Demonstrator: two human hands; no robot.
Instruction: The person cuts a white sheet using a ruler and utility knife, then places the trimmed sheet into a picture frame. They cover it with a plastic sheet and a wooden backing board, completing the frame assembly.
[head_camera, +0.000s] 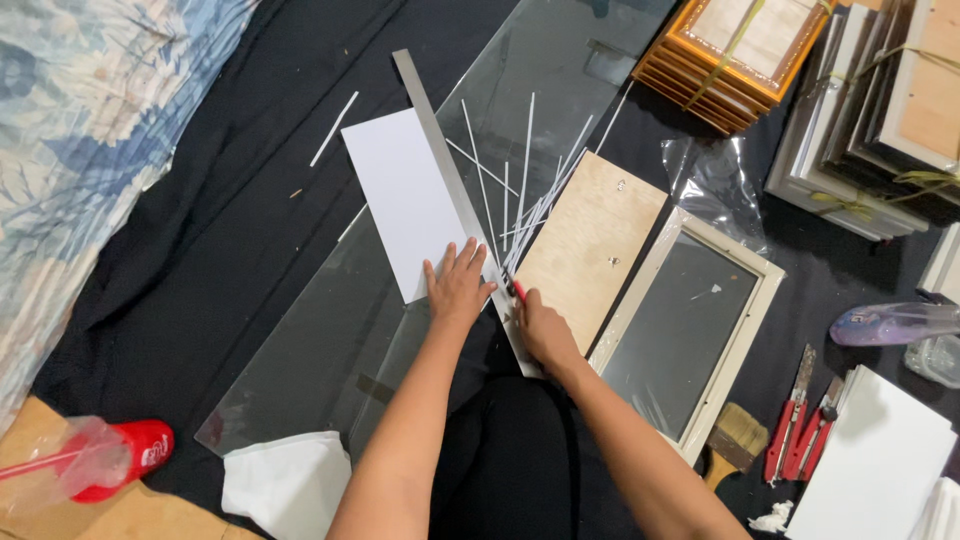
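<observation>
Fingers of the left hand splay flat on white card, beside steel ruler.
Right hand grips a red knife; thin, bendable card is probably best pinned flat.

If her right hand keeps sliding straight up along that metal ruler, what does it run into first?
Most likely the loose pile of thin white strips lying on the glass sheet beside the ruler. The right hand points up along the ruler's edge, straight toward them.
</observation>
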